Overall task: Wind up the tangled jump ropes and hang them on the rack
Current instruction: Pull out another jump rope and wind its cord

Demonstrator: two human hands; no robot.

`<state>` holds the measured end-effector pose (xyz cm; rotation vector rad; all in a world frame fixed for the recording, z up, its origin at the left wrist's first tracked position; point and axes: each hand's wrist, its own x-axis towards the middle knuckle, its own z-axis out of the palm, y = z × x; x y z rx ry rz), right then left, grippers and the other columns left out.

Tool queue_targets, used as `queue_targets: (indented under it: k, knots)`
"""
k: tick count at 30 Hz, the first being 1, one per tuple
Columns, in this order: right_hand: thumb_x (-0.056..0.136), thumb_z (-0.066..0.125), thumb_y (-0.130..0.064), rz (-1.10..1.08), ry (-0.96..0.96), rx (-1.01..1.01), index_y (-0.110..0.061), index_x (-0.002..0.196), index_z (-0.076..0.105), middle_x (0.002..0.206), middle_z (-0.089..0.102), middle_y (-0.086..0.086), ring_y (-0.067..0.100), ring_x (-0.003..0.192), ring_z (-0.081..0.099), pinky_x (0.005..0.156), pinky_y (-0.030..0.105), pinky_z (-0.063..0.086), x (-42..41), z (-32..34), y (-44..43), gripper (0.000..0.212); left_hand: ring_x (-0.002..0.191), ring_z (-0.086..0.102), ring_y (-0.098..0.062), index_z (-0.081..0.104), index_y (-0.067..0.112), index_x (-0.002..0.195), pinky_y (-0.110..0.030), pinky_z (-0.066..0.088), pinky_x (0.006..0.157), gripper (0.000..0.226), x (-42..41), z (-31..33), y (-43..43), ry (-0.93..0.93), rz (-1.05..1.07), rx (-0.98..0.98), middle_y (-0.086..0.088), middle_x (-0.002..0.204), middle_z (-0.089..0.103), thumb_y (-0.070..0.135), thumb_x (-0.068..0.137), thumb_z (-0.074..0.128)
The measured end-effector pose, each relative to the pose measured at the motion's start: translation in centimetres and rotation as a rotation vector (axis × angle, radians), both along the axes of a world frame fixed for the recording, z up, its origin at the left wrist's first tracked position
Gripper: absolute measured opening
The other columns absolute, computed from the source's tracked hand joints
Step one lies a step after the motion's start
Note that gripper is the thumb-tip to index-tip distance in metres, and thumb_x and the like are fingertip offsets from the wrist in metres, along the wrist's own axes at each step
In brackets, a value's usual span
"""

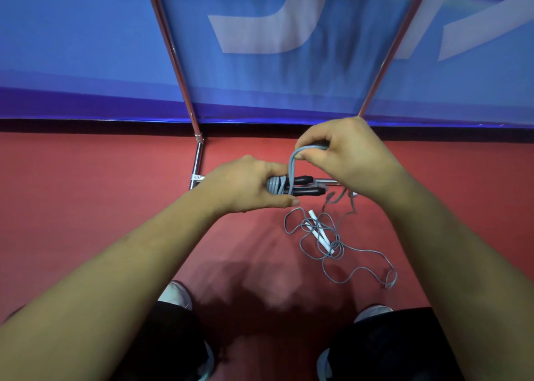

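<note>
Coiling grey cord (276, 184) (several turns) round black handles (307, 186).

The rack's poles (173, 56) are shiny polished metal. The floor (86, 192) looks matt red; the banner (72, 48) is smooth blue cloth. Black handles (306, 191) gleam slightly.

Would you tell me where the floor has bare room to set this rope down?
Bare red floor lies left of the rack's chrome foot, below the blue banner. Right of centre is crowded: the tangled white-handled rope sprawls there.
</note>
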<state>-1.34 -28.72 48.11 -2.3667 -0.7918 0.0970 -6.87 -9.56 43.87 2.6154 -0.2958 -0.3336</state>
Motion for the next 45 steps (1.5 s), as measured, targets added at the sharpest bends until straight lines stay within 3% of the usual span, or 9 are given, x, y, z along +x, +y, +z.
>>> queue_targets:
  k: [6, 11, 16, 19, 21, 27, 37, 40, 45]
  knots:
    - [0.076, 0.084, -0.018, -0.089, 0.253, 0.217, -0.017, 0.08, 0.08, 0.059, 0.068, -0.007, 0.001, 0.056, 0.057, 0.058, 0.015, 0.043, 0.9, 0.8, -1.6, 0.006, 0.045, 0.062, -0.02, 0.063, 0.04, 0.087, -0.027, 0.051, 0.051, 0.011, -0.6, 1.2, -0.3, 0.068, -0.114, -0.39, 0.0, 0.061, 0.063, 0.033, 0.09, 0.072]
    - [0.081, 0.078, -0.014, -0.092, 0.488, 0.326, -0.013, 0.076, 0.077, 0.058, 0.065, 0.01, 0.015, 0.054, 0.047, 0.054, 0.026, 0.038, 2.1, -0.3, -2.8, 0.006, 0.044, 0.053, -0.027, 0.059, 0.032, 0.081, -0.028, 0.042, 0.043, 0.012, -0.8, 1.1, -0.4, 0.13, 0.018, -0.787, -0.012, 0.065, 0.059, 0.028, 0.09, 0.066]
    - [0.095, 0.064, -0.017, -0.004, 0.606, 0.24, -0.011, 0.096, 0.076, 0.064, 0.063, 0.004, 0.014, 0.059, 0.052, 0.055, 0.018, 0.046, 2.2, -1.6, -3.0, 0.014, 0.039, 0.052, -0.026, 0.051, 0.018, 0.102, -0.024, 0.033, 0.044, 0.016, -0.3, 1.1, -0.4, 0.091, 0.193, -0.972, -0.016, 0.065, 0.061, 0.031, 0.094, 0.056]
    - [0.098, 0.061, -0.022, 0.002, 0.548, 0.224, -0.012, 0.099, 0.076, 0.058, 0.057, 0.0, 0.014, 0.057, 0.051, 0.057, 0.022, 0.046, 2.3, -1.7, -2.8, 0.018, 0.042, 0.053, -0.027, 0.047, 0.031, 0.139, -0.023, 0.039, 0.046, 0.044, -0.1, 1.2, 0.1, 0.073, 0.25, -1.063, -0.019, 0.07, 0.063, 0.031, 0.096, 0.056]
    - [0.098, 0.061, -0.027, -0.007, 0.511, 0.199, -0.014, 0.096, 0.076, 0.057, 0.056, 0.0, 0.013, 0.053, 0.049, 0.056, 0.024, 0.044, 2.2, -1.6, -2.6, 0.02, 0.044, 0.054, -0.027, 0.046, 0.035, 0.145, -0.024, 0.041, 0.048, 0.046, 0.0, 1.2, 0.3, 0.074, 0.264, -1.076, -0.019, 0.072, 0.063, 0.03, 0.099, 0.055]
    - [0.089, 0.072, -0.016, -0.061, 0.521, 0.287, -0.005, 0.091, 0.07, 0.065, 0.067, 0.004, 0.012, 0.049, 0.048, 0.051, 0.023, 0.041, 1.7, -1.1, -2.9, 0.012, 0.042, 0.052, -0.026, 0.058, 0.02, 0.108, -0.029, 0.041, 0.051, 0.015, 0.4, 1.6, 0.8, 0.067, 0.395, -1.113, -0.018, 0.071, 0.061, 0.03, 0.097, 0.057]
    - [0.097, 0.063, -0.017, -0.05, 0.501, 0.162, -0.007, 0.088, 0.072, 0.056, 0.058, 0.001, 0.012, 0.052, 0.06, 0.052, 0.017, 0.044, 1.3, -1.0, -1.9, 0.016, 0.046, 0.057, -0.024, 0.056, 0.011, 0.111, -0.023, 0.039, 0.045, 0.023, 1.2, 1.4, 1.9, -0.015, 0.547, -0.88, -0.011, 0.077, 0.07, 0.025, 0.096, 0.067]
    - [0.102, 0.051, -0.012, -0.013, 0.638, 0.189, -0.005, 0.091, 0.068, 0.055, 0.044, -0.001, 0.015, 0.045, 0.047, 0.048, 0.022, 0.04, 0.9, -1.2, -1.4, 0.021, 0.049, 0.057, -0.019, 0.059, 0.016, 0.105, -0.024, 0.045, 0.046, 0.019, 1.5, 0.8, 2.4, -0.057, 0.526, -0.747, -0.01, 0.076, 0.07, 0.021, 0.092, 0.071]
    - [0.1, 0.056, -0.016, 0.022, 0.684, 0.178, 0.0, 0.089, 0.068, 0.056, 0.039, 0.001, 0.012, 0.045, 0.028, 0.044, 0.023, 0.025, 0.0, -0.2, -0.4, 0.022, 0.078, 0.065, -0.029, 0.051, 0.033, 0.108, -0.041, 0.054, 0.074, 0.033, 1.4, -0.2, 2.7, -0.092, 0.362, -0.107, 0.004, 0.08, 0.063, 0.045, 0.087, 0.072]
